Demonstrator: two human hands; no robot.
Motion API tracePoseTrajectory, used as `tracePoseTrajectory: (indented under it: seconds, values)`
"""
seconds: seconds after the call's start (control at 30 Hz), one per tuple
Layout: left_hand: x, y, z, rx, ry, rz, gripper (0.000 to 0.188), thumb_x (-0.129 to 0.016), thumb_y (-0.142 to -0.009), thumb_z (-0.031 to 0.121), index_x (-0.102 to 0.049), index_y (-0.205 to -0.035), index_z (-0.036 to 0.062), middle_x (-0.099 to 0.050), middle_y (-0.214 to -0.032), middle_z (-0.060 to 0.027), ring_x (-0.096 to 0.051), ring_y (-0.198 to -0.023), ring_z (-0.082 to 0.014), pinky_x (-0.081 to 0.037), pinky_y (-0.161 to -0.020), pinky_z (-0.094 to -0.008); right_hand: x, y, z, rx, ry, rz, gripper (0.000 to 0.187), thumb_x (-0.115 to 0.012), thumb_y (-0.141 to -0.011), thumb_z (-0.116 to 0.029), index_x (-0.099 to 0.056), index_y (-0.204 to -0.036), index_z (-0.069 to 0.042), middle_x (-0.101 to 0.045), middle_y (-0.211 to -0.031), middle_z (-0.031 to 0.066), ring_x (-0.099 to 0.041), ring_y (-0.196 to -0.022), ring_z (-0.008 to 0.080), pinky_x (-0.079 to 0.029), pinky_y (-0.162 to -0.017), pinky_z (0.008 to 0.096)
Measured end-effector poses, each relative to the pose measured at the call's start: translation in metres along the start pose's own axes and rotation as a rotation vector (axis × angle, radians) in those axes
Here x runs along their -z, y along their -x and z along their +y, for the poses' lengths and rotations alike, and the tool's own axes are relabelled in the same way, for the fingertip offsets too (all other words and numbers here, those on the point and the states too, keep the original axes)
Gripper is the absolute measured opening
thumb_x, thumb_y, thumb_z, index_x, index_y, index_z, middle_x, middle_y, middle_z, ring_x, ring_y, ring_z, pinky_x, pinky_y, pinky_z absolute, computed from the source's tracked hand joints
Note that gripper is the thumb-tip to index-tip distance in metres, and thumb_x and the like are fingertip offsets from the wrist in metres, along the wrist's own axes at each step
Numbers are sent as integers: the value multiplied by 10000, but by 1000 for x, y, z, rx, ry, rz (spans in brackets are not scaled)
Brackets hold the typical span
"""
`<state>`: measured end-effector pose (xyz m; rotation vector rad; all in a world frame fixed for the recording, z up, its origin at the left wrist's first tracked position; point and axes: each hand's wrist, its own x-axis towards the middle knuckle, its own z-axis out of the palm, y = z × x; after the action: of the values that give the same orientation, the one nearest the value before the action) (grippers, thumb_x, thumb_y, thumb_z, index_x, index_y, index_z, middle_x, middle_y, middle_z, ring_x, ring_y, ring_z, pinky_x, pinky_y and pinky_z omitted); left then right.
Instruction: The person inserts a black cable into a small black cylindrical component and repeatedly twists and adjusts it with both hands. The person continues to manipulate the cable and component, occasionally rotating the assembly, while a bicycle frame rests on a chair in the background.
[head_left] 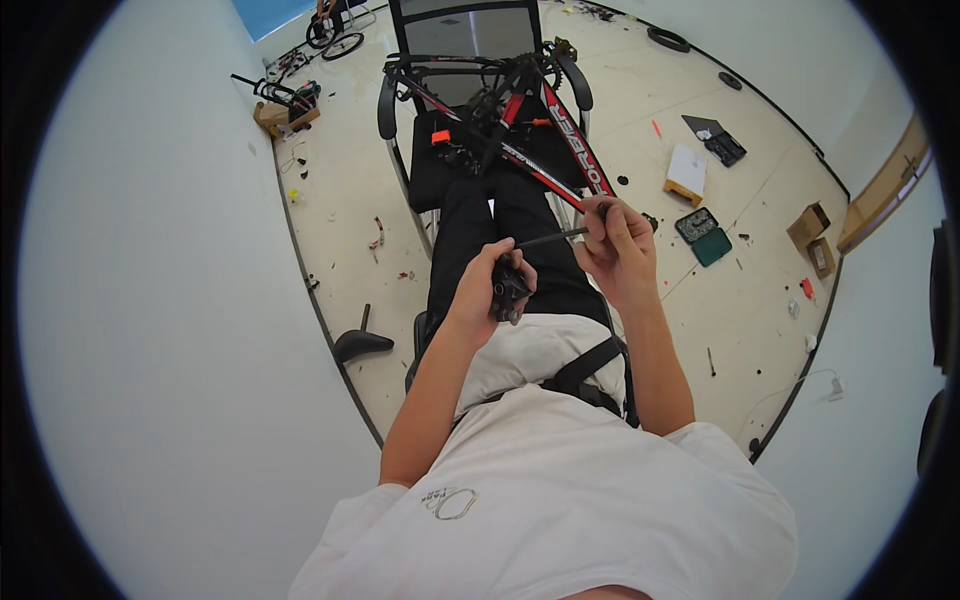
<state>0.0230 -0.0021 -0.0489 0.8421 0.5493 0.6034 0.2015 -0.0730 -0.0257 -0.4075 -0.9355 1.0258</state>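
In front of my lap, my left hand [478, 292] is closed around a small black mechanical part [507, 292], perhaps a bicycle component; its exact kind I cannot make out. A thin dark rod or cable [552, 238] runs from the top of this hand across to my right hand [622, 250]. There the fingers are pinched together around its other end, and they partly hide what they grip. Just beyond the hands, a red, black and white bicycle frame [572, 140] rests on a black office chair [424, 184], its near end close behind my right fingers.
An orange item [440, 137] lies on the chair seat. On the floor at right are a green case [712, 247], a white and yellow box [685, 175], a black tool case [722, 145] and cardboard boxes [810, 228]. A bicycle saddle [362, 345] lies at left by the wall.
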Motion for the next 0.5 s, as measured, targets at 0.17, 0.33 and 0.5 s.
tracePoseTrajectory:
  seconds: [0.17, 0.33, 0.5]
  values:
    - [13, -5, -6, 165, 221, -195, 323, -466, -960, 392, -487, -789, 119, -582, -669, -89, -469, -409, -180, -345, -356, -274, 3, -3, 0, 60, 101, -234, 305, -483, -1021, -196, -627, -994, 72, -467, -803, 26, -372, -606, 88, -357, -535, 259]
    - [2, -2, -5, -97, 73, 10, 271, -471, -967, 357, -491, -830, 124, -602, -674, -87, -494, -447, -151, -361, -382, -255, -1, -3, 3, 34, 29, -175, 278, -481, -1014, -178, -623, -995, 61, -529, -860, 63, -470, -689, 125, -430, -632, 292]
    - [-2, -4, -4, -399, -160, 136, 182, -462, -1006, 282, -497, -935, 118, -642, -722, -82, -575, -597, -88, -445, -469, -237, -6, -5, 10, 36, -6, 134, 333, -490, -1011, -256, -581, -1133, 40, -613, -1126, 163, -592, -837, 167, -509, -798, 334]
